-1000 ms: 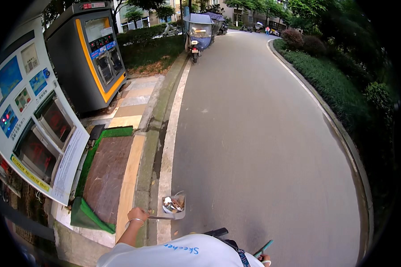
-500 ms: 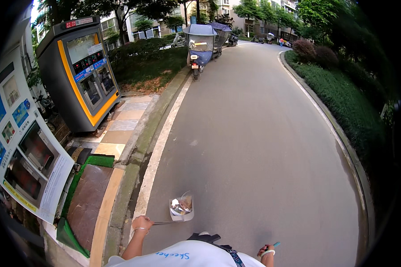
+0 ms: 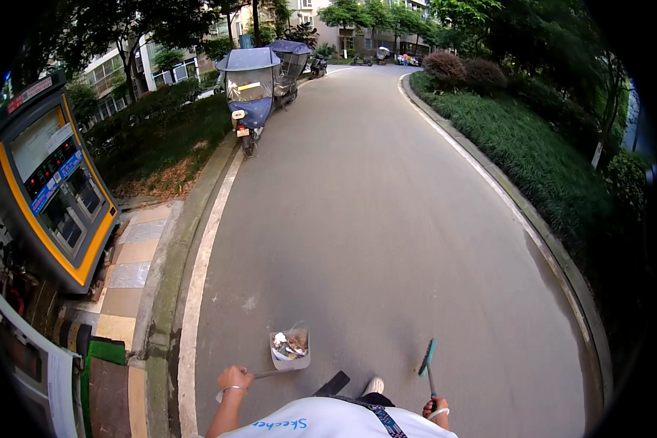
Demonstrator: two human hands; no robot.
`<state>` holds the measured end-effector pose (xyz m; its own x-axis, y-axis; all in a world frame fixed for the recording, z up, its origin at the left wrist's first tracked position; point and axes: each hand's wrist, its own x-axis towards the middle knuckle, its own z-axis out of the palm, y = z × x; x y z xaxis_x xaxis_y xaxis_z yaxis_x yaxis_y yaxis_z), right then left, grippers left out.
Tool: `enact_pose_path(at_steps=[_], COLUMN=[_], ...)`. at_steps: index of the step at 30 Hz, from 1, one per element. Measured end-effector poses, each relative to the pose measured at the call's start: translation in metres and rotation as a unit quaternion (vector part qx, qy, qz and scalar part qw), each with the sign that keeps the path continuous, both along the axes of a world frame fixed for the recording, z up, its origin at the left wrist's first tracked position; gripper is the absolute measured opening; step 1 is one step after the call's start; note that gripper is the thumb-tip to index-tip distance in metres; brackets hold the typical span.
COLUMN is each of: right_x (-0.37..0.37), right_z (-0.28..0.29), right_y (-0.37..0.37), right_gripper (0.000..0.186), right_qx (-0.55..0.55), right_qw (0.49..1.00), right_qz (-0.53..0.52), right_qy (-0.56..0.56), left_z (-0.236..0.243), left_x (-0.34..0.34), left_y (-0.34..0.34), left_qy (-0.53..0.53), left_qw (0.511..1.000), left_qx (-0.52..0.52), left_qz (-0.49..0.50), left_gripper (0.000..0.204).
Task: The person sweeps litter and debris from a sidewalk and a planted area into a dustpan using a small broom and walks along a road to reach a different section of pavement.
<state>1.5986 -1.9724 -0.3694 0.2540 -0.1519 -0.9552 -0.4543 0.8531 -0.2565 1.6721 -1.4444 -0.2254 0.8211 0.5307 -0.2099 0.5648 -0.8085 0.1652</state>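
Pale plastic, square-mouthed dustpan [image 3: 294, 363] sits before the left hand [image 3: 236, 377], which is closed around its long grey handle [image 3: 274, 373], probably kept level so the mixed litter [image 3: 290, 344] stays inside. Well apart, the right hand [image 3: 438, 406] grips the green-bristled brush [image 3: 428, 357], perhaps avoiding tangles. Open grey road [image 3: 372, 226] stretches ahead between the left white edge line [image 3: 205, 254] and the right green planted verge [image 3: 489, 153].

Blue lettering [image 3: 279, 423] crosses the white shirt [image 3: 337, 417].

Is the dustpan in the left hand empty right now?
No, the dustpan held out by the left hand has litter lying in it.
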Motion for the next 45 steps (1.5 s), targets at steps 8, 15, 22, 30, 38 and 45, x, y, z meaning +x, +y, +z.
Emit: enact_pose_path(at_steps=[8,15,22,30,38,45], right_x=[0.270,0.522,0.715,0.868,1.115,1.367], right_z=[-0.005,-0.003,-0.028,-0.022,-0.040,-0.014], right_y=[-0.051,-0.089,-0.121,-0.179,-0.250,-0.263], right_gripper=[0.012,0.017,0.022,0.029,0.019,0.020], right_qx=[-0.121,-0.046,0.036,-0.049,-0.163,-0.146], right_qw=[0.982,0.998,0.982,0.989,0.972,0.988], right_qz=[0.102,0.026,-0.182,-0.140,-0.089,0.005], right_qy=[0.098,0.024,-0.024,0.027,0.143,0.056], left_z=[-0.015,-0.010,-0.024,-0.018,-0.039,-0.017], left_x=[0.225,0.395,0.613,0.856,1.064,1.236], left_y=[-0.059,-0.098,-0.129,-0.168,-0.224,-0.267], left_qy=[-0.031,-0.061,-0.019,-0.009,-0.037,-0.055], left_qw=[0.996,0.991,0.998,1.000,0.997,0.992], left_qx=[-0.034,-0.040,0.018,0.027,0.010,-0.025], left_qz=[0.074,0.114,0.059,0.004,0.064,0.114], left_gripper=[0.020,0.021,0.022,0.022,0.021,0.020])
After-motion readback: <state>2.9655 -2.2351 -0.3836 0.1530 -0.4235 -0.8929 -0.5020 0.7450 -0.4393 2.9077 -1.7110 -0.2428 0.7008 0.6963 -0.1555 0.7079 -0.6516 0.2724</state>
